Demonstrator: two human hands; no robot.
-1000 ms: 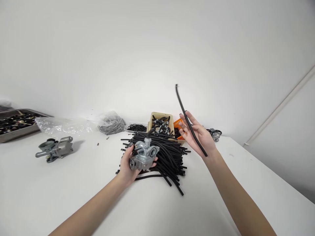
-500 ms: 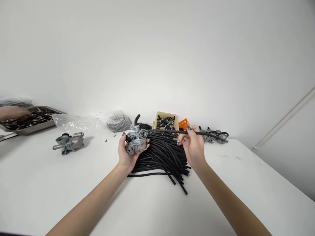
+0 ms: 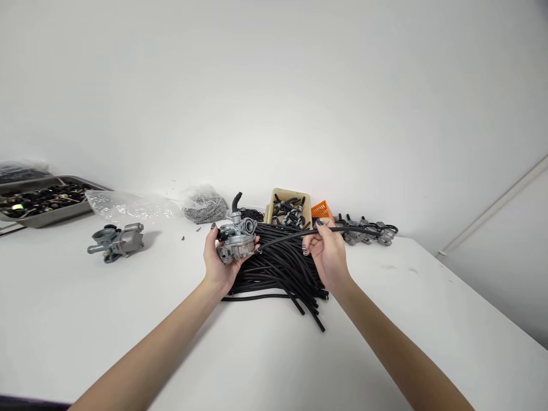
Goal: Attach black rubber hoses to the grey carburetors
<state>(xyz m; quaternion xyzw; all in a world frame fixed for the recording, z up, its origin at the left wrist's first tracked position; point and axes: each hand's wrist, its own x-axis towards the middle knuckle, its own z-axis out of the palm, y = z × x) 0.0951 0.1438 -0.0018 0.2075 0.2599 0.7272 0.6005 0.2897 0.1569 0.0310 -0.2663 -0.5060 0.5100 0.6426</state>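
Note:
A grey metal carburetor (image 3: 237, 242) with a short black elbow hose on top rests in my left hand (image 3: 220, 268), whose fingers wrap around its body. My right hand (image 3: 329, 254) pinches a long black rubber hose (image 3: 291, 235). The hose's left end, with a small clip, meets the lower right side of the carburetor; whether it is pushed onto a fitting I cannot tell. Its other end stretches out to the right past my fingers. Beneath both hands lies a pile of black rubber hoses (image 3: 282, 274) on the white table (image 3: 265, 359).
Another carburetor (image 3: 117, 242) lies at the left. Several more carburetors (image 3: 381, 235) stand at the back right. Along the wall are a metal tray (image 3: 51, 217) of small parts, a plastic bag (image 3: 205, 205) of clips, a cream bin (image 3: 274, 194) of hose pieces and an orange basket (image 3: 322, 210).
The hose's left end has dropped from beside the carburetor's upper opening to its lower right side, and the hose now bows. My right hand shifted slightly left. Another person's hand left the metal tray.

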